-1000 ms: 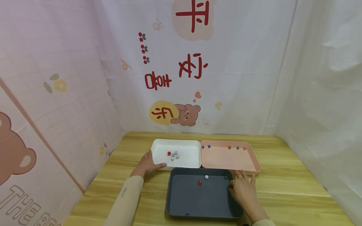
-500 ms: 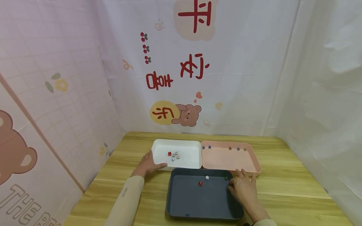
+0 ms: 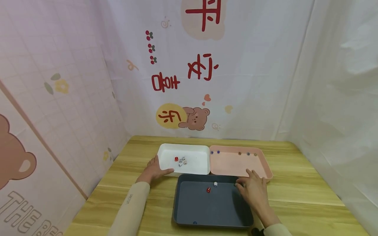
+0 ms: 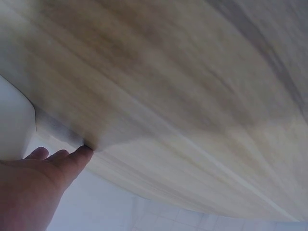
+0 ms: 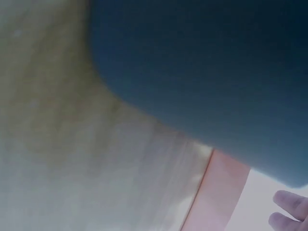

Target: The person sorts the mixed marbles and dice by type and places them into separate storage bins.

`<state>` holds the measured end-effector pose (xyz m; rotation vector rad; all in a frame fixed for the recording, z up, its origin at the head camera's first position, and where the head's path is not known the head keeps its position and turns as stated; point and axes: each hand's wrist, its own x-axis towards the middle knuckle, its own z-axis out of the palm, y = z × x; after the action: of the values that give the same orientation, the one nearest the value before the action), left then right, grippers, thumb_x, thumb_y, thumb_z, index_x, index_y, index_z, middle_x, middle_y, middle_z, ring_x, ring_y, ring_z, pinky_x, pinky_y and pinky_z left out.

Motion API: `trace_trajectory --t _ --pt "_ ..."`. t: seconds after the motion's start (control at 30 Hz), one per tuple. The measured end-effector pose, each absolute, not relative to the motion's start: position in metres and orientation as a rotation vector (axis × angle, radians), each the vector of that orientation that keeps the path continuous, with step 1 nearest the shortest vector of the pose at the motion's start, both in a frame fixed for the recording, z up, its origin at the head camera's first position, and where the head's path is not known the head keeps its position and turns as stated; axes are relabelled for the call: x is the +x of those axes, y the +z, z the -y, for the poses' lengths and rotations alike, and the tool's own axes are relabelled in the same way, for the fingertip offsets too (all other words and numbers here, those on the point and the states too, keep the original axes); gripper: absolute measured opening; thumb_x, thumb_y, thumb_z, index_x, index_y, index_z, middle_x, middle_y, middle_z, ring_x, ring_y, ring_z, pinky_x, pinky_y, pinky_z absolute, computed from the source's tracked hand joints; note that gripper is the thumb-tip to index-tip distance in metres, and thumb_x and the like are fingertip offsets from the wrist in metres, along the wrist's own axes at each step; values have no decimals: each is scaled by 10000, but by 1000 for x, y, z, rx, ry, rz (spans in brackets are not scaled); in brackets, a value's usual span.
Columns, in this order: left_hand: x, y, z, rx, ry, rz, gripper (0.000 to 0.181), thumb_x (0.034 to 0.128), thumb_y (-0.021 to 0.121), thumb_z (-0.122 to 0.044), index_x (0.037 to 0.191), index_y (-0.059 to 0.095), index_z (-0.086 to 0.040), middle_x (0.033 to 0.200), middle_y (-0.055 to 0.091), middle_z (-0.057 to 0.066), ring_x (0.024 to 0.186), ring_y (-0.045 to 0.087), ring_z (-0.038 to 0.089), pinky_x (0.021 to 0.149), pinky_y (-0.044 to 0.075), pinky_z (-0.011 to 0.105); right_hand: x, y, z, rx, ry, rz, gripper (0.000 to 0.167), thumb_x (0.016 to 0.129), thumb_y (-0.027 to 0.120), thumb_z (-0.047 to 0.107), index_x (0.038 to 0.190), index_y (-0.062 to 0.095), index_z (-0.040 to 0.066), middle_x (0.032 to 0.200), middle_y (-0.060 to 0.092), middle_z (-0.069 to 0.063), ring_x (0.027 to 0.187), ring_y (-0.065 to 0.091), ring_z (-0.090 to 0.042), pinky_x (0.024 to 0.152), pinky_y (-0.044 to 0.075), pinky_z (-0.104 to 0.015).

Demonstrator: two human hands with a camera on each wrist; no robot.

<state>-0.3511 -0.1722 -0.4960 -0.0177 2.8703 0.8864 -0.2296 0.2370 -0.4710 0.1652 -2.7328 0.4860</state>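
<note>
In the head view my right hand [image 3: 256, 190] is at the far right corner of a dark grey tray [image 3: 214, 209]. Its thumb and index finger close on a small dark green piece [image 3: 235, 185], too small to identify; the other fingers extend over the front rim of a pink tray [image 3: 240, 165]. A white die [image 3: 215, 184] and a red die [image 3: 208, 189] lie in the grey tray, with a small blue piece [image 3: 195, 223] near its front wall. My left hand [image 3: 153, 171] rests at the near left corner of a white tray [image 3: 198, 160], fingers extended along it.
Inside the white tray sit a red die [image 3: 176, 159] and several white dice [image 3: 180, 164]. Small coloured pieces [image 3: 248, 153] line the pink tray's back wall. All three trays stand close together on a wood-patterned table [image 3: 301, 186], with printed cloth [image 3: 251, 82] hanging behind.
My right hand has shifted slightly forward and left, bringing thumb and index finger from beside the green piece onto it. My left hand stays at the white tray's corner.
</note>
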Motion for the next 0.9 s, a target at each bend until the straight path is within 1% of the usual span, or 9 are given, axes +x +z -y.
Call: trace_trajectory --t 0.17,0.53,0.9 --pt "-351 -496 173 -3 877 -2877 1347 707 720 -745 1566 33 32 1579 163 298 1440 185 463 1106 274 616 -235 -467 -236 151 540 2701 124 862 762 211 930 796 113 1361 510 -336 1308 397 -537 1001 179 -793" --pt "-350 -496 175 5 869 -2886 1341 706 715 -750 1566 45 31 1574 172 304 1436 199 464 1094 302 606 -242 -452 -238 139 580 2665 109 874 751 197 924 798 113 1350 521 -332 1311 392 -533 1001 202 -788" --pt "-352 -498 173 11 852 -2899 1344 700 717 -753 1565 50 32 1572 186 300 1439 195 463 1110 285 595 -253 -442 -246 124 601 2657 135 873 730 189 937 797 90 1339 516 -345 1307 387 -543 1007 213 -758"
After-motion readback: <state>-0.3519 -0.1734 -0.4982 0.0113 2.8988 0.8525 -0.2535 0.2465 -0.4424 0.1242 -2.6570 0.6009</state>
